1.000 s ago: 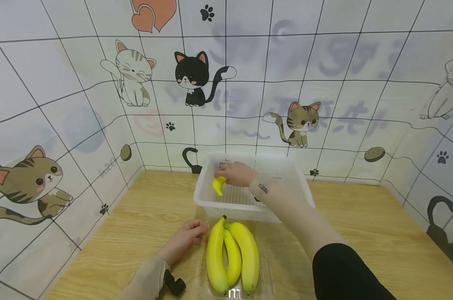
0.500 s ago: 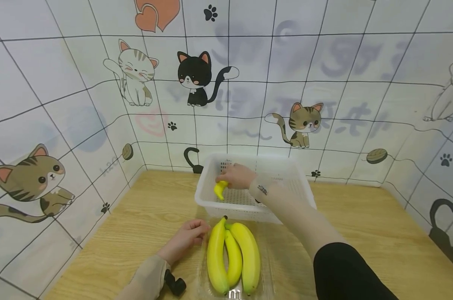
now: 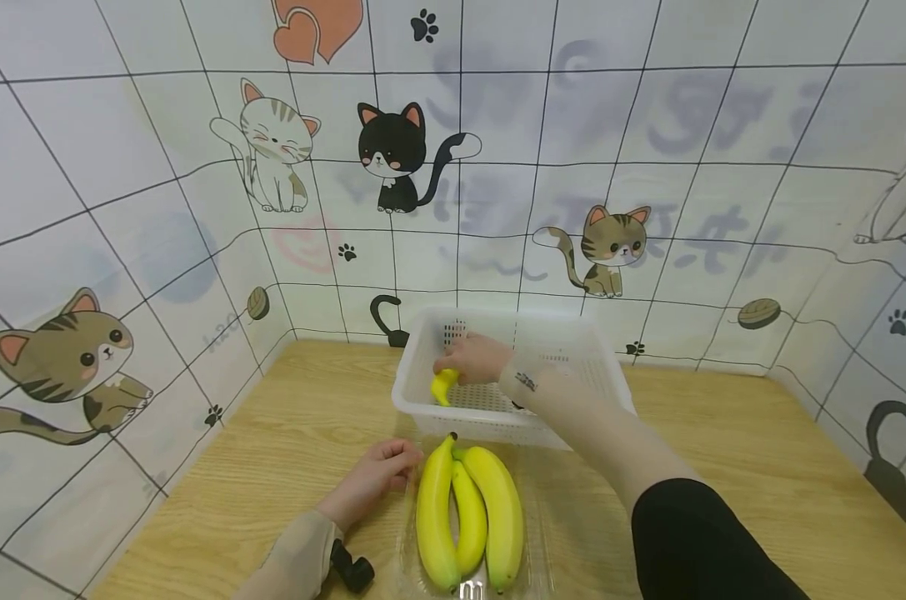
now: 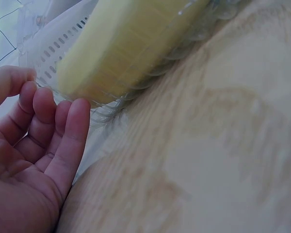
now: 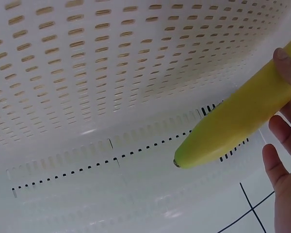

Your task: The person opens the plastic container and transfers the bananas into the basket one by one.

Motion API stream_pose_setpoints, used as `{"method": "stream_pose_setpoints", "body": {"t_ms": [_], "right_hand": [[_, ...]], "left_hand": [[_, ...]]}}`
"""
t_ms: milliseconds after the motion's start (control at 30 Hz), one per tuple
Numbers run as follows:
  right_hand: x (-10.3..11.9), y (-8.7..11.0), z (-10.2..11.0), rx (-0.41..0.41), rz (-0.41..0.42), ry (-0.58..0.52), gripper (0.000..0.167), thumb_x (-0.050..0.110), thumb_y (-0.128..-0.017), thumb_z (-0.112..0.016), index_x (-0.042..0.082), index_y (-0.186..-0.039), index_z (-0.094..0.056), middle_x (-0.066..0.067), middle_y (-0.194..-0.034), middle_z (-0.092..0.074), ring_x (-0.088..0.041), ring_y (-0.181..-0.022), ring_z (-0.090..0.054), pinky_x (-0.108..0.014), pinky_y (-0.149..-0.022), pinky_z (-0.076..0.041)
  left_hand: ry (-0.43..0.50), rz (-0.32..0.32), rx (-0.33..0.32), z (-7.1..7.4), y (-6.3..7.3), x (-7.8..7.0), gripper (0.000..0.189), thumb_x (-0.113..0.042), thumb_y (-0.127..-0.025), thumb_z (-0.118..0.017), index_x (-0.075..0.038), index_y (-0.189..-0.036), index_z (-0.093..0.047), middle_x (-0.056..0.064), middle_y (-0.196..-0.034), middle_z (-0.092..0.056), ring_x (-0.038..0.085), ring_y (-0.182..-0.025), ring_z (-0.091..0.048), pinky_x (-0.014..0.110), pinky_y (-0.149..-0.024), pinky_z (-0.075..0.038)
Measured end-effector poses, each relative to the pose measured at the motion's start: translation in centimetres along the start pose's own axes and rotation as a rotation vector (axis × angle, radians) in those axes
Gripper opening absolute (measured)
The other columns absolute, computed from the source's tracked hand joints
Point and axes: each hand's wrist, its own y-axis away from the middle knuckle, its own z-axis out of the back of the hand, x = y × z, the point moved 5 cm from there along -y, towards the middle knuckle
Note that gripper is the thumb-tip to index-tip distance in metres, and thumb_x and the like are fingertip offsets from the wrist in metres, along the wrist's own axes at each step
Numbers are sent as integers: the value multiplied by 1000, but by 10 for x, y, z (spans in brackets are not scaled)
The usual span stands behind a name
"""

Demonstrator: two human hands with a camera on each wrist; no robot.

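In the head view my right hand [image 3: 477,358] is inside the white perforated basket [image 3: 403,392], gripping a yellow banana [image 3: 442,387] near the basket's left end. The right wrist view shows this banana [image 5: 233,124] between thumb and fingers, its dark tip pointing down toward the basket. My left hand [image 3: 377,471] pinches the left rim of a clear plastic tray [image 3: 538,542] with thumb and fingertips. Several bananas [image 3: 505,517] lie side by side in that tray, stems toward the basket. Up close, in the left wrist view, a banana [image 4: 121,48] shows through the clear ridged wall.
The basket stands at the back of the wooden table [image 3: 332,392], near a wall [image 3: 498,250] covered in cat-printed sheeting. The tray sits directly in front of the basket. A small black device [image 3: 351,567] is strapped to the left wrist.
My right hand has lowered the banana a little and brought it slightly nearer in the basket. The left hand and tray stay put; the head view has shifted slightly.
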Motion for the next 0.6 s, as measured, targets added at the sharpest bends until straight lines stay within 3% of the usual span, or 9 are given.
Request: {"method": "stream_pose_setpoints", "body": {"t_ms": [300, 600], "right_hand": [[-1, -1, -8, 107, -46, -115, 44, 16, -87, -73, 33, -126, -61, 5, -116, -65, -13, -99, -60, -32, -89, -48], [-1, 0, -11, 93, -33, -114, 39, 15, -87, -72, 30, -123, -63, 4, -111, -67, -13, -95, -60, -32, -84, -50]], "left_hand": [[5, 2, -5, 0, 0, -1, 22, -25, -97, -59, -10, -81, -54, -1, -80, -48, 14, -78, -48, 26, -68, -43], [0, -3, -5, 0, 0, -1, 23, -25, -96, -60, -10, -79, -53, -1, -80, -49, 14, -78, -49, 26, -67, -43]]}}
